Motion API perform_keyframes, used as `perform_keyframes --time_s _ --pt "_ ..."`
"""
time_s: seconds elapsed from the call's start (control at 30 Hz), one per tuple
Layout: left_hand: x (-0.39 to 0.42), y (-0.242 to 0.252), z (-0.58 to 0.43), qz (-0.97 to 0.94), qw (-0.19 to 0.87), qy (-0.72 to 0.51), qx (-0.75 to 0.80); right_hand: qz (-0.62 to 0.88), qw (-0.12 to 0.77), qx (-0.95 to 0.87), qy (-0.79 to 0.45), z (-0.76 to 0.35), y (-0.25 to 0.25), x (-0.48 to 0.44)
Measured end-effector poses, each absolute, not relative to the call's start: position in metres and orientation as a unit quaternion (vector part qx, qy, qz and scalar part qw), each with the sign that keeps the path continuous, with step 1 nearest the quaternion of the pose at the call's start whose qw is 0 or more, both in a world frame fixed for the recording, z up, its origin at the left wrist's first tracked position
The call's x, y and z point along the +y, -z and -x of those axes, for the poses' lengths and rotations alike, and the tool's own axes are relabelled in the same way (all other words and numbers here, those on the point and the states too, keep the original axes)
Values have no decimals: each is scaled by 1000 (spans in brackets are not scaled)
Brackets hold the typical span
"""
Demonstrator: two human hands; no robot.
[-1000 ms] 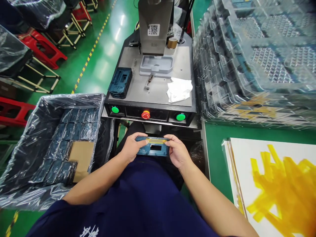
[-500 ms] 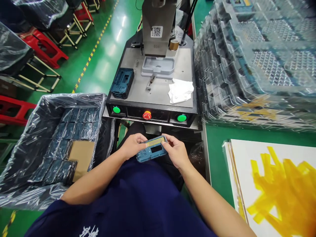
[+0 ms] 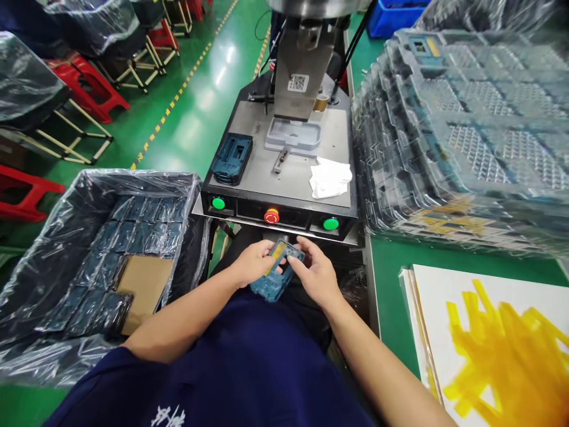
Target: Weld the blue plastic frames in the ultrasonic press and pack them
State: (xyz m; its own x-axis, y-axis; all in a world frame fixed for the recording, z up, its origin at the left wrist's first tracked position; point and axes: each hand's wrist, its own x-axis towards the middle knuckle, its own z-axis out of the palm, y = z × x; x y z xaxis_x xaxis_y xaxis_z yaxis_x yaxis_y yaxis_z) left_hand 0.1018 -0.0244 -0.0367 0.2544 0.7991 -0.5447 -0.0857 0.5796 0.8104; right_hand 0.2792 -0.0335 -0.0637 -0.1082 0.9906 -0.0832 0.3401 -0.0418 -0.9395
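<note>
At bottom centre, our left hand and right hand pinch the edges of a blue plastic casing between curled fingers, with little room below the front edge of the press's control panel.

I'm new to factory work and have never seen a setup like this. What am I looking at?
This view comes from a camera worn on a person's head, looking down. The left hand and right hand hold a blue plastic frame with a yellow strip on it. Ahead stands a bench machine with a steel plate carrying a grey fixture, a similar blue frame and a white cloth. It has green buttons and a red stop button. To the left, a plastic-lined bin holds more blue frames; to the right are stacked clear trays and yellow strips on a white board.
</note>
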Motion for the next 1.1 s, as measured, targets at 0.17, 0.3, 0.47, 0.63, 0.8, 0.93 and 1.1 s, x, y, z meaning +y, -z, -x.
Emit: perform_keyframes --time_s 0.17,0.3,0.47,0.63,0.8,0.93,1.1 --pt "-23 41 -103 -188 692 -479 506 537 314 -752 -220 -259 43 -45" --pt "-21 37 -103 -105 688 -543 470 518 241 -809 -139 -241 40 -48" --pt "-22 30 -96 -93 683 -573 443 495 216 -831 -129 -239 32 -27" --pt "-26 30 -75 -127 702 -542 445 474 207 -848 -120 -265 -11 47" --pt "-30 44 -57 -105 680 -528 497 517 148 -834 -123 -287 -52 153" --pt "-36 54 -43 -80 663 -532 520 580 130 -783 -184 -291 -56 221" --pt "-43 60 -24 -50 639 -545 541 598 191 -717 -302 -285 -47 275"
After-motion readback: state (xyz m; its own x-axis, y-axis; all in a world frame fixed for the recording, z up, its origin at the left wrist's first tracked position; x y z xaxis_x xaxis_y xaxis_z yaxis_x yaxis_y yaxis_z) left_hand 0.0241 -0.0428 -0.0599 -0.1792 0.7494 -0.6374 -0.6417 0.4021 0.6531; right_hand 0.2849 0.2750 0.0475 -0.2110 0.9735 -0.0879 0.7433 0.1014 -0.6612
